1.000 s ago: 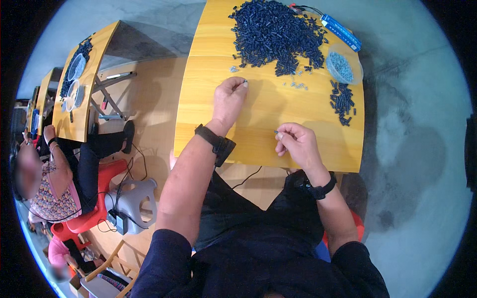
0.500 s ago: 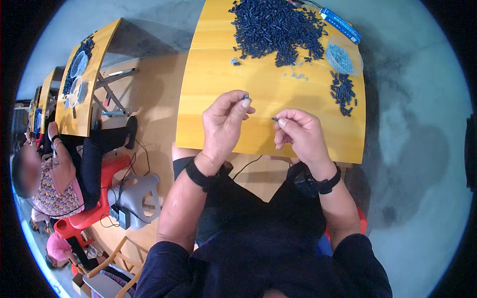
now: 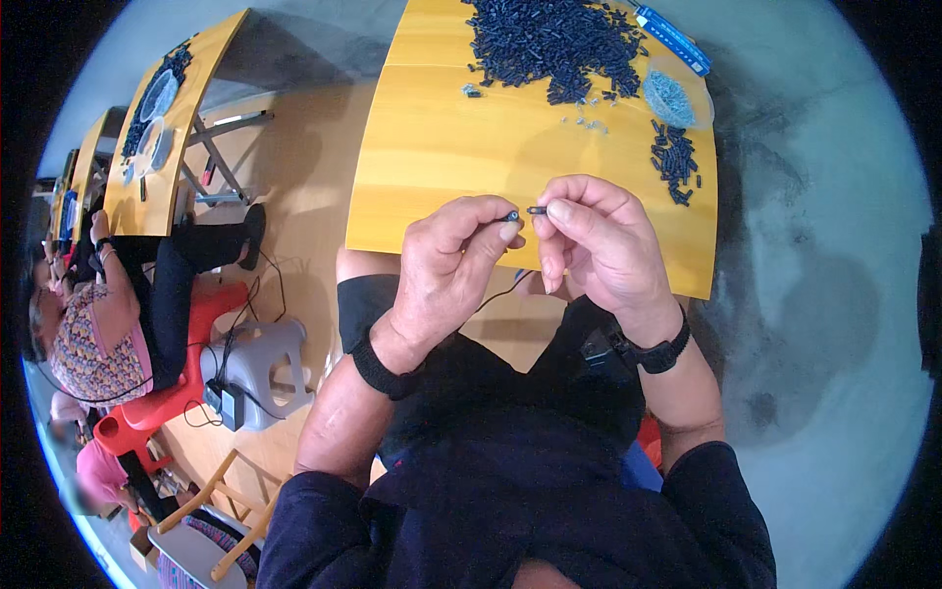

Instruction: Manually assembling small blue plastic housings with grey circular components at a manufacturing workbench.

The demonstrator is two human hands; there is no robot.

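Observation:
My left hand (image 3: 456, 260) pinches a small black tube (image 3: 510, 217) between thumb and forefinger; a silvery tip shows at its end. Facing it across a narrow gap, a second small dark cylindrical piece (image 3: 537, 210) sticks out from the pinch of my right hand (image 3: 608, 240). Both hands hover over the near edge of the yellow table (image 3: 422, 167). The fingers hide most of each piece. Beyond them lies a large heap of small black tubes (image 3: 554, 49), with a smaller pile of black tubes (image 3: 674, 162) to the right.
A clear bowl of small silvery parts (image 3: 669, 100) stands at the right edge, near a blue box (image 3: 674, 41). Loose silvery bits (image 3: 589, 125) lie before the heap. On the left, a person sits at another table (image 3: 157, 191), beside a grey stool (image 3: 260, 368) with cables.
My hands have drawn together: the left moved right, the right slightly up. The two held pieces are now almost end to end. The whole view has shifted a little.

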